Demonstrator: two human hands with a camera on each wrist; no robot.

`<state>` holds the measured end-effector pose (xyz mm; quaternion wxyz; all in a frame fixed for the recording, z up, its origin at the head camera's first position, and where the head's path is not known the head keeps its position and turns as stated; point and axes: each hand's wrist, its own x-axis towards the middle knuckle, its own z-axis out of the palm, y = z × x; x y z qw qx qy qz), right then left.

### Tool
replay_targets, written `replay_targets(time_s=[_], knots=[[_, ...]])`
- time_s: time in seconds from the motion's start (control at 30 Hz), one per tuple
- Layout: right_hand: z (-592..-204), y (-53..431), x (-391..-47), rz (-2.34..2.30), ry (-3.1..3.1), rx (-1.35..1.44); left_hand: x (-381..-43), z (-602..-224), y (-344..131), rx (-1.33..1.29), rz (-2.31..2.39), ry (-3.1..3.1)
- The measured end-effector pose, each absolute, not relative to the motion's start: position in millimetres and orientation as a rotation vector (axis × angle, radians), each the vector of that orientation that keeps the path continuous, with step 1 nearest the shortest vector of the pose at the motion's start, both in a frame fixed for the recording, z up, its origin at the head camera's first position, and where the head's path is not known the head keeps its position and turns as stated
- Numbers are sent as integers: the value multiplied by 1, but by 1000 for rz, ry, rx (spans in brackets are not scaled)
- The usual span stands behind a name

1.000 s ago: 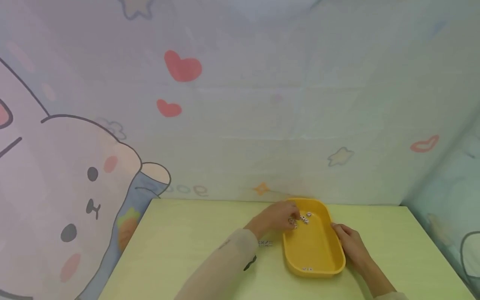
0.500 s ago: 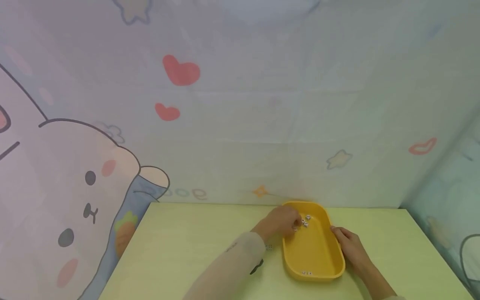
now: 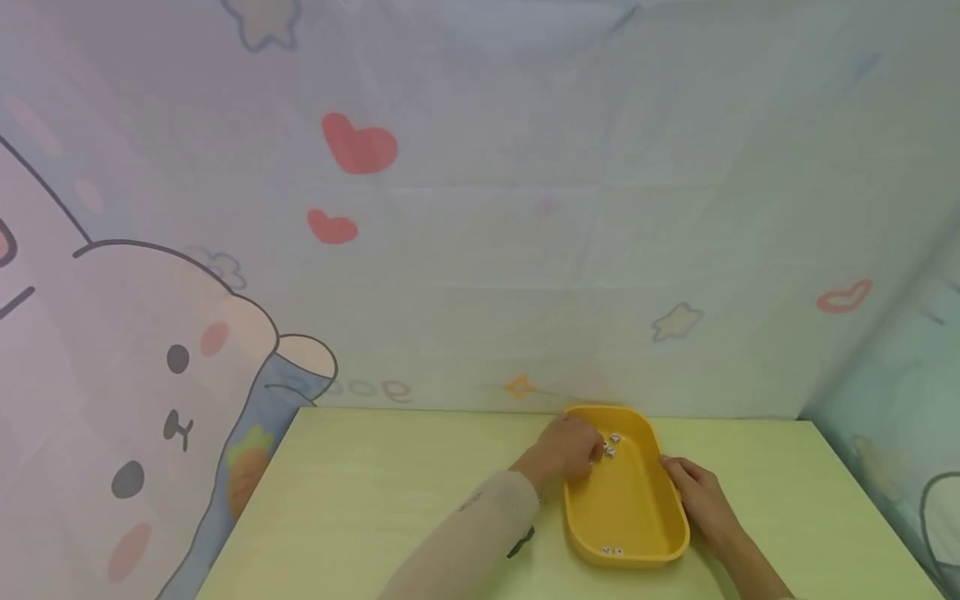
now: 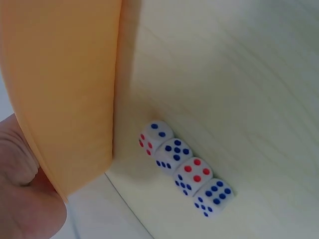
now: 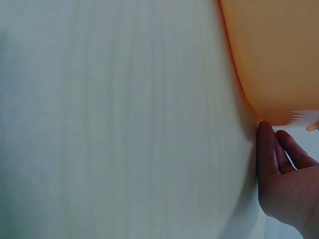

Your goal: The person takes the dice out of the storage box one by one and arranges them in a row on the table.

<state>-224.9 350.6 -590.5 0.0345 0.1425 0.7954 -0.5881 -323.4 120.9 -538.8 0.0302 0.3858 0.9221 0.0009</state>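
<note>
A yellow tray point(image 3: 626, 500) stands towards the back of the table. My left hand point(image 3: 570, 446) reaches over its left rim with bent fingers, down among white dice point(image 3: 615, 437). Its fingertips are hidden, so what they hold does not show. In the left wrist view, the tray wall point(image 4: 65, 99) covers most of that hand. My right hand point(image 3: 705, 496) holds the tray's right rim; in the right wrist view its fingers point(image 5: 267, 149) lie against the outer side. Two dice point(image 3: 612, 551) sit at the tray's near end.
Outside the tray, to its left, several dice point(image 4: 193, 172) stand in a touching row on the pale table point(image 3: 390, 492). My left sleeve mostly covers them in the head view. Behind the table hangs a printed cloth point(image 3: 480, 250); a cable point(image 3: 930, 517) shows at far right.
My left hand has shifted slightly right and nearer, covering dice that showed by its fingers. My left forearm now hides most of the dice row. The right hand keeps its place on the rim.
</note>
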Motion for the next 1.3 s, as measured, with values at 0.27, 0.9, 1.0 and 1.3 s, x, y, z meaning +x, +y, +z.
replay_targets(time_s=[0.27,0.9,1.0,1.3], knots=[[-591,351,-225,-1795,2460,444,-322,-541,121,1211,-32,2850],[-588,353,-224,-1774,2450,431,-301,-502,43,1286,748,2569],[-587,354,-225,-1778,2449,425,-298,-510,20,1209,821,2559],[-590,351,-226,-1771,2459,412,-284,-522,-36,1069,775,2640]])
